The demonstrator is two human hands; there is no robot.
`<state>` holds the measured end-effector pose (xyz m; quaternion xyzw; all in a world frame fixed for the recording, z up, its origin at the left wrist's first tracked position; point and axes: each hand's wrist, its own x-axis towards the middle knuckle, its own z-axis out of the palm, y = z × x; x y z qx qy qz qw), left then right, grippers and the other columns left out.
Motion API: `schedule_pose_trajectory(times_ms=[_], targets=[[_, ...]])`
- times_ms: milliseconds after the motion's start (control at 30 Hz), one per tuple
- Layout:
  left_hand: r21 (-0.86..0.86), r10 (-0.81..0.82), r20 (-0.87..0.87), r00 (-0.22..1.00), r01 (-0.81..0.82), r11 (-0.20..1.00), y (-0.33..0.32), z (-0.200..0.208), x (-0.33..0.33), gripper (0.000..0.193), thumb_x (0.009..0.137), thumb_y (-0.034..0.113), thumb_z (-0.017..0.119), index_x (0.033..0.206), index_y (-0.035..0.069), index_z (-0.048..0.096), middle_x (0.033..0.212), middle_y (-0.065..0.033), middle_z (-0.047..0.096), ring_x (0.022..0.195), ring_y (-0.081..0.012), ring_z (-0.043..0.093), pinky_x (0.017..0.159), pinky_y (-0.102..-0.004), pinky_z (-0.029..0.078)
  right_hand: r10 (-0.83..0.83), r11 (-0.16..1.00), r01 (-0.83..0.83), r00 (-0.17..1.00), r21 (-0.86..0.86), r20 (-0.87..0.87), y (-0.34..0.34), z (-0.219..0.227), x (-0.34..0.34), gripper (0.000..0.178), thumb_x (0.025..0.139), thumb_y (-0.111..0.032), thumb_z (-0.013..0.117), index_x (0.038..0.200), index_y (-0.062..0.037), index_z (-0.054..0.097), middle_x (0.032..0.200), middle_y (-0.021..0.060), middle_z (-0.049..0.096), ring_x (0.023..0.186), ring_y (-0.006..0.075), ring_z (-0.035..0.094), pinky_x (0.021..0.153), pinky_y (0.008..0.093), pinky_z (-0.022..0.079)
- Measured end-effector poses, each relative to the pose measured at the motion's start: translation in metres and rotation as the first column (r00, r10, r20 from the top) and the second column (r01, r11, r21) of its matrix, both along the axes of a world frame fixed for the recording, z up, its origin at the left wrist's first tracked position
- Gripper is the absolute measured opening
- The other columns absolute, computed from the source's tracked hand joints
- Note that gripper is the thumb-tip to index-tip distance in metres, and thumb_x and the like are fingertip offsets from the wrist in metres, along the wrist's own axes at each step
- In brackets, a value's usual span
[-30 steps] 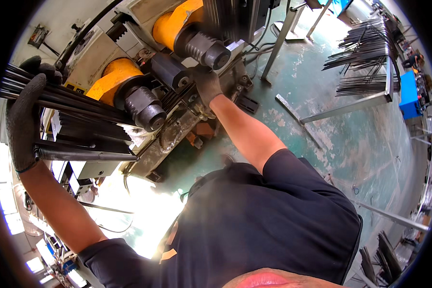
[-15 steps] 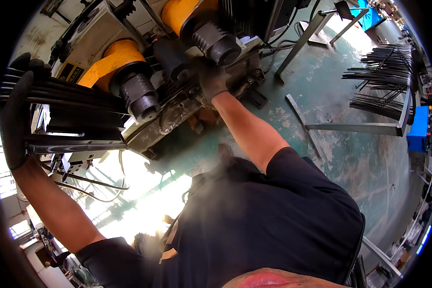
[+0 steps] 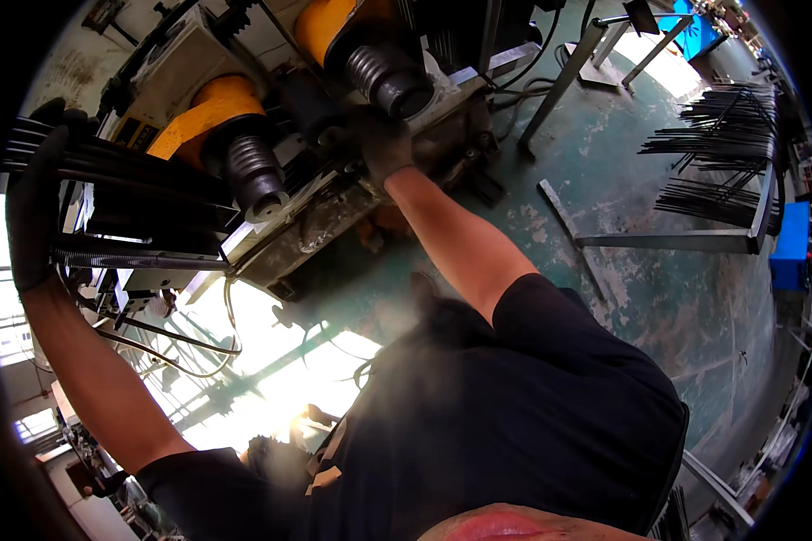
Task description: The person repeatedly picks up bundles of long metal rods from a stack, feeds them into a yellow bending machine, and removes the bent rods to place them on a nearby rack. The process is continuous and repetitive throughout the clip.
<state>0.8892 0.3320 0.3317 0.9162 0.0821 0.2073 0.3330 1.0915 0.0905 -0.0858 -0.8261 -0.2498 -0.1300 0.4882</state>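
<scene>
My left hand (image 3: 38,203), in a dark glove, is wrapped round a bundle of dark metal rods (image 3: 108,162) at the machine's left end. Below those rods runs a ribbed metal bar (image 3: 144,259). My right hand (image 3: 385,149), gloved too, reaches in at the machine's front, just under the right ribbed roller (image 3: 383,77); its fingers are lost in shadow, so what they touch is hidden. A second ribbed roller (image 3: 255,171) juts out between my hands. Orange housings (image 3: 209,117) stand behind the rollers.
To the right, a metal rack (image 3: 668,241) carries many thin dark rods (image 3: 717,135). A steel frame leg (image 3: 564,86) stands on the worn green floor (image 3: 641,316). A blue box (image 3: 791,245) sits at the far right. Cables (image 3: 176,347) hang below the machine's left end.
The view has shifted slightly, and the rollers and my right hand appear a little further left. The grooves on both rollers look different. My left hand stays on the rods.
</scene>
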Motion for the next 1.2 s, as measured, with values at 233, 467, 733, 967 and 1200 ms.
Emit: schedule_pose_trajectory(times_ms=[233,467,733,967,1200], targets=[[0.177,-0.038,0.062,0.997,0.027,0.984,0.017,0.010,-0.029,0.042,0.104,0.023,0.060,0.141,0.003,0.059,0.125,-0.0111,0.071,0.118,-0.0167,0.067,0.096,-0.0324,0.055,-0.156,0.921,0.244,0.945,0.302,-0.286,-0.009,0.046,-0.030,0.032,0.097,-0.029,0.058,0.102,-0.0011,0.072,0.107,0.0216,0.072,0.102,0.0415,0.066,0.084,0.0483,0.052],[-0.372,0.288,0.386,0.876,-0.138,0.918,-0.099,-0.059,-0.148,0.038,0.107,0.026,0.053,0.131,-0.002,0.065,0.125,-0.0150,0.069,0.118,-0.0248,0.066,0.098,-0.0393,0.056,0.315,0.570,0.393,0.706,0.721,-0.634,-0.166,0.055,-0.127,0.023,0.096,-0.020,0.069,0.105,-0.0001,0.071,0.086,0.0108,0.072,0.084,0.0188,0.069,0.076,0.0391,0.053],[-0.843,0.121,0.273,0.954,0.177,0.508,-0.218,-0.292,-0.160,0.032,0.105,0.021,0.052,0.125,-0.001,0.062,0.100,-0.0131,0.070,0.090,-0.0202,0.069,0.090,-0.0350,0.056,-0.495,0.388,0.739,0.671,0.550,-0.552,-0.547,0.065,-0.145,0.023,0.103,-0.025,0.063,0.097,-0.0032,0.061,0.073,0.0021,0.063,0.062,0.0116,0.061,0.057,0.0319,0.050],[-0.928,-0.195,-0.257,0.947,-0.298,-0.223,-0.518,-0.403,-0.103,0.025,0.097,0.010,0.058,0.110,-0.008,0.068,0.113,-0.0212,0.069,0.105,-0.0314,0.067,0.099,-0.0454,0.052,-0.979,0.145,0.989,0.138,0.041,0.153,-0.826,0.136,-0.104,0.035,0.093,-0.040,0.071,0.107,-0.0073,0.069,0.100,0.0216,0.073,0.097,0.0440,0.069,0.081,0.0499,0.054],[-0.947,-0.396,-0.307,0.866,-0.318,0.037,-0.598,-0.419,-0.011,0.035,0.095,0.007,0.057,0.129,-0.001,0.053,0.113,-0.0200,0.068,0.099,-0.0343,0.068,0.095,-0.0495,0.054,-0.972,0.090,0.935,0.158,-0.343,0.175,-0.987,0.109,0.010,0.027,0.098,-0.035,0.058,0.117,-0.0157,0.064,0.108,0.0198,0.073,0.104,0.0416,0.069,0.087,0.0544,0.052]])
